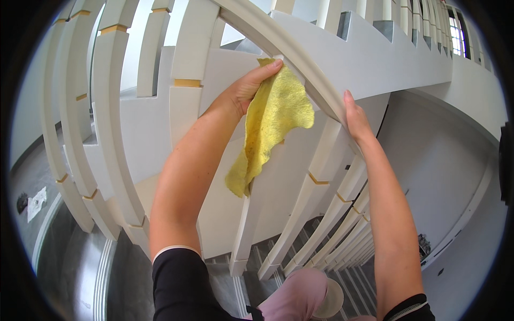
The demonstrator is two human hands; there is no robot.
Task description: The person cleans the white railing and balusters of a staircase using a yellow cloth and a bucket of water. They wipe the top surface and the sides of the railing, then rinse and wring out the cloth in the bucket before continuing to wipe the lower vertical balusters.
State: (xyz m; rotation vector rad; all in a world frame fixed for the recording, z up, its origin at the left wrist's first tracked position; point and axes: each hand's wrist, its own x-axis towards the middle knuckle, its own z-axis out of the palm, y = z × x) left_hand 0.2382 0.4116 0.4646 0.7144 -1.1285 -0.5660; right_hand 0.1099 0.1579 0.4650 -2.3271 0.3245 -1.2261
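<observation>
A crumpled yellow cleaning cloth (275, 116) hangs from my left hand (257, 82), its top edge pinched under the thumb. Its lower end droops in front of a cream baluster (245, 236). Just beyond the cloth, the sloping cream handrail (309, 46) runs from the upper middle down to the right. My right hand (356, 118) is on the outer side of that handrail, lower down. The thumb points up along the rail, while the other fingers are hidden.
Cream balusters with gold bands (186, 83) stand left and right. Grey stair treads (100, 277) with pale nosing strips lie below. A round pale bucket (331, 299) is partly behind my pink-trousered leg (297, 295). White paper (37, 204) and a dark object (22, 203) lie at far left.
</observation>
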